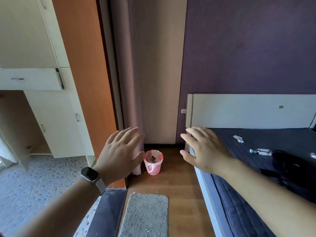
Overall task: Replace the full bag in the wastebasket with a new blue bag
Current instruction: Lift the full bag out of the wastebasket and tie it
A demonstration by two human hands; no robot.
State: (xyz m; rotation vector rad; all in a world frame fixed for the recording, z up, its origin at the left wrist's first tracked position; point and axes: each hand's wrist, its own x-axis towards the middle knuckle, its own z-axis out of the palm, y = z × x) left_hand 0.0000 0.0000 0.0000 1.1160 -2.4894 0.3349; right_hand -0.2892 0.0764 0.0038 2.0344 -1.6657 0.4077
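Observation:
A small pink wastebasket (154,168) stands on the wooden floor in the far corner, beside a curtain and the bed frame. A pinkish-white bag (153,153) lines it, folded over the rim, with a dark item inside. My left hand (119,153), with a watch on the wrist, is stretched forward with straight, spread fingers, holding nothing. My right hand (204,148) is likewise held out flat and empty. Both hands hover well short of the basket, one on each side of it in view. No blue bag is in sight.
A bed (256,168) with a dark blue cover and white headboard fills the right; a small bottle (260,151), paper scraps and black cloth lie on it. A grey mat (145,216) lies on the floor in front. A curtain (131,82) and white cabinets (51,117) stand left.

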